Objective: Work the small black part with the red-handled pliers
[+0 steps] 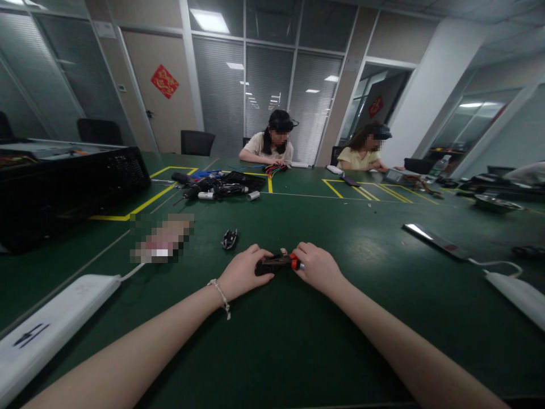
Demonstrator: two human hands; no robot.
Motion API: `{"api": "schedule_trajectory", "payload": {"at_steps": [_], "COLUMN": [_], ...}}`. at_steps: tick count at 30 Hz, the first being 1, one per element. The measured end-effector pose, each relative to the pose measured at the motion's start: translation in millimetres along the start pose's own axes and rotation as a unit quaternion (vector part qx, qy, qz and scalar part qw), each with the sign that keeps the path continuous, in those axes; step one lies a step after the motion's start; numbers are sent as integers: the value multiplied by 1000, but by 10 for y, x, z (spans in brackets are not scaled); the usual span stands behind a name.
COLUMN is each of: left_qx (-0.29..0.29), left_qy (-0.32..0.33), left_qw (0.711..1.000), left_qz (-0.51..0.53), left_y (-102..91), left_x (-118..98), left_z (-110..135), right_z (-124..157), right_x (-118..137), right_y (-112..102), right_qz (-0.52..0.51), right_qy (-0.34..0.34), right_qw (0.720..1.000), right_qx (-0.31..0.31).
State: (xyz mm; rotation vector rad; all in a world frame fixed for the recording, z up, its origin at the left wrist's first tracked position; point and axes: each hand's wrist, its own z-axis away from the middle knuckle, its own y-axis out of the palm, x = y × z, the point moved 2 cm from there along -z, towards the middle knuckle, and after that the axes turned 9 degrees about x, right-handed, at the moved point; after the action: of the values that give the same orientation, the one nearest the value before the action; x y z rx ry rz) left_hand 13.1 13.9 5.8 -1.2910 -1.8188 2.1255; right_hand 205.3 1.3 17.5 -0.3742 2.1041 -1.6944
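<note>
At the near side of a long dark green worktop (pixel 272 346), as I see it from close by, a person stretches out both bare hands, which meet in the middle. The left hand (pixel 240 271), a pale bracelet (pixel 220 295) at its wrist, is closed around a small dark object (pixel 275 263). The right hand (pixel 318 268) grips a red piece (pixel 294 261) at the dark object's right end; fingers cover much of it, and I cannot tell whether the two are joined.

Just beyond the left hand lies a small black-and-silver part (pixel 230 240). To the left are a blurred-out flat item (pixel 164 238), a long white power strip (pixel 59 318) and, farther back, a big black computer case (pixel 76 196). Beyond the hands sits a tangled heap of black and blue cables (pixel 225 184). On the right a phone (pixel 434 241) rests near another white strip (pixel 517 295). Across the worktop sit two people wearing black headbands, one behind a bundle of coloured wires (pixel 275 169).
</note>
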Motion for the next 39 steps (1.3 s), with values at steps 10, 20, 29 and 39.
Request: {"api": "schedule_trajectory", "payload": {"at_steps": [10, 20, 29, 39], "left_qx": [-5, 4, -3, -5], "left_qy": [10, -5, 2, -4], "left_qw": [1000, 1000, 1000, 1000], "left_qz": [-7, -1, -13, -21], "left_y": [5, -11, 5, 6], "left_x": [17, -8, 18, 7], "left_z": [-2, -1, -3, -10], "right_z": [-1, -8, 4, 0], "right_x": [6, -8, -9, 2], "right_y": [-6, 22, 17, 0], "right_qz": [1, 2, 2, 4], "right_qy": [4, -2, -1, 0], "right_qw": [1000, 1000, 1000, 1000], "right_qx": [5, -1, -3, 4]}}
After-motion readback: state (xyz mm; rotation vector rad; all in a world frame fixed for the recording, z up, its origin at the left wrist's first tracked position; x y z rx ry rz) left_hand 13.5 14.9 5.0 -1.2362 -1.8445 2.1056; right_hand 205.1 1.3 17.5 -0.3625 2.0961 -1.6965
